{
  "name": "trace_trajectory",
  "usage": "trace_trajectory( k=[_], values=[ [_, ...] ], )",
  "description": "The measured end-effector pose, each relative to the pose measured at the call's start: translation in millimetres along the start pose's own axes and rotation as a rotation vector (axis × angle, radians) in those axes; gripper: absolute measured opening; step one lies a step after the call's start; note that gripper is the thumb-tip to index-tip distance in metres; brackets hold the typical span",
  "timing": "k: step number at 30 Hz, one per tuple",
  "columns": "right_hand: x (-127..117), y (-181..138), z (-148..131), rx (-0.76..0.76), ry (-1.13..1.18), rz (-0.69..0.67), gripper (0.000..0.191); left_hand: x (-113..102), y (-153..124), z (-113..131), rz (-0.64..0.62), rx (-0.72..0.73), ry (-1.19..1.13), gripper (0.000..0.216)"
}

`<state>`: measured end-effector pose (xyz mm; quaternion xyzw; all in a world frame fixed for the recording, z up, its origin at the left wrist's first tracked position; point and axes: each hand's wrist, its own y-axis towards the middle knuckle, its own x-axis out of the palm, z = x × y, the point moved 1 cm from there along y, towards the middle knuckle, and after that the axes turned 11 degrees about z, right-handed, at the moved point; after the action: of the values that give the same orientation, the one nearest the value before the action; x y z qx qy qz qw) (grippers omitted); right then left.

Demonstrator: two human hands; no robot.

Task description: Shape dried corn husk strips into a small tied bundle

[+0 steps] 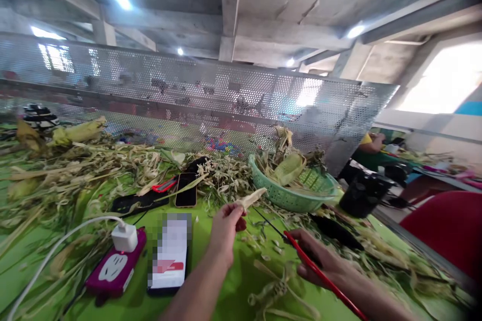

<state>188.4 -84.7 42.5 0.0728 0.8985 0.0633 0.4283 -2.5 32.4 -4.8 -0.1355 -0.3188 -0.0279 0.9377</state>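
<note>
My left hand (225, 228) is raised over the green table (211, 220), its fingers pinched on a pale strip of dried corn husk (251, 197) that points up and right. My right hand (314, 260) rests lower to the right, closed on scissors with a red handle (324, 277) and dark blades (269, 221) that point toward the husk. The blade tips lie just below and right of the strip, not touching it.
A teal basket (291, 198) of husks stands behind my hands. Husk scraps (75, 165) litter the left and right of the table. Phones (186, 189) (170, 256), a magenta power strip (115, 268) with white charger, a perforated metal screen (188, 95) and a black tub (363, 193) surround me.
</note>
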Motion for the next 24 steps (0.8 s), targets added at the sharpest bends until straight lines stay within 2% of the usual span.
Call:
trace_trajectory(
  k=[2, 10, 17, 24],
  values=[
    [8.6, 5.3, -1.8, -0.002, 0.023, -0.055, 0.046, 0.8, -1.7, 0.3, -0.014, -0.007, -0.005, 0.028],
    [30.7, 20.2, -7.1, -0.016, 0.079, -0.037, 0.041, 3.9, -6.8, -1.8, -0.044, -0.027, -0.011, 0.026],
    [38.0, 27.8, 2.7, -0.038, 0.099, -0.081, 0.041, 4.2, -8.0, -0.4, -0.045, -0.017, 0.007, 0.023],
    [39.1, 25.5, 0.3, -0.024, 0.184, -0.019, 0.037, 4.2, -7.5, -3.0, -0.043, -0.035, -0.006, 0.028]
  ],
)
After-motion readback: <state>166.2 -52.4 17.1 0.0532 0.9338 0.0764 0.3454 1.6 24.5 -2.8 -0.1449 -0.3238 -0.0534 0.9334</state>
